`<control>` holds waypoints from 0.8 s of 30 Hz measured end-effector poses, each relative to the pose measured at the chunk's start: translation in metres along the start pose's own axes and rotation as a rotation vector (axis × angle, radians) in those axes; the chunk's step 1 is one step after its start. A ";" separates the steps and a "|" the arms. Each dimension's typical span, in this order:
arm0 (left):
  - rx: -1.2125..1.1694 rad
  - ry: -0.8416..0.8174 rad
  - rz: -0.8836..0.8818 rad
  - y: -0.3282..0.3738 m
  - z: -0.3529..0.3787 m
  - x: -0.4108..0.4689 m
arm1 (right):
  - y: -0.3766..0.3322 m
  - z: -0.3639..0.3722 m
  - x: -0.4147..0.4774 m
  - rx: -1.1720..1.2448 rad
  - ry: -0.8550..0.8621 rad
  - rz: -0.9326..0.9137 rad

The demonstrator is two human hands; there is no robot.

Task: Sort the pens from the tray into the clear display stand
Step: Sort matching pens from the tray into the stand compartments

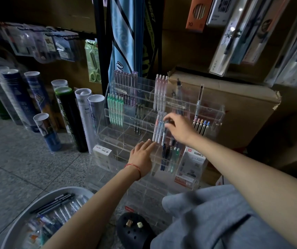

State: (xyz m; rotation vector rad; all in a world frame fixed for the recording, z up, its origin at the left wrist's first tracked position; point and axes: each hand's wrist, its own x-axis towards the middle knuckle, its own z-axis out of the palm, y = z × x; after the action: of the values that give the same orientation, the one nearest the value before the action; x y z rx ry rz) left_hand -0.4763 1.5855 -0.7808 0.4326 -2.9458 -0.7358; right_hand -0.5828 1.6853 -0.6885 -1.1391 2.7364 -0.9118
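So the fingers (pixel 169 123) of the right hand (pixel 179 128) are curled in narrow around the top end of a pen (pixel 164 136), pinching it. The pen stands nearly upright, its long axis running up and down with the top leaning back a touch, in line with the stand's tilt, and its lower end points down into a middle-row slot of the clear display stand (pixel 119 135), right of centre. It looks white-ish with a darker bit near the grip. It's blurry, so I can't tell more than that. It sits just beside a few pastel pens (pixel 157 129) in the same slot, which are pale pink and light blue and lean the same way.

The left hand (pixel 141 157) is lower down on the stand, with its fingers straight and resting flat on the front acrylic, gripping nothing. There's a red string (pixel 135 167) around that wrist.

Elsewhere in the stand there are mint green pens (pixel 115 110) on the left side, purple pens (pixel 125 78) up in the top row, and dark pens (pixel 166 155) in the slot below the held one. A cardboard box (pixel 234 108) sits behind the stand on its right, and some tall tubes (pixel 68 119) stand on the floor to its left. The round grey tray (pixel 41 196) is on the floor in front of the stand to the left, with loose pens (pixel 59 211) lying flat in it.
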 end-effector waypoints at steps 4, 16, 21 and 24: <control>0.097 -0.077 0.009 0.000 0.002 0.001 | 0.009 0.024 0.001 -0.080 -0.134 0.052; 0.087 -0.137 -0.022 -0.006 0.003 0.005 | 0.010 0.037 0.010 -0.190 -0.217 0.110; 0.058 -0.160 -0.036 -0.005 0.003 0.005 | 0.008 0.039 0.009 -0.222 -0.226 0.112; 0.052 -0.181 -0.049 -0.005 0.002 0.007 | 0.008 0.039 0.009 -0.241 -0.227 0.126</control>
State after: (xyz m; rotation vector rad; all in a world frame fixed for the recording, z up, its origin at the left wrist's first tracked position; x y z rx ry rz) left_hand -0.4817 1.5803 -0.7847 0.4676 -3.1392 -0.7431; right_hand -0.5846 1.6642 -0.7236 -1.0137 2.7422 -0.4180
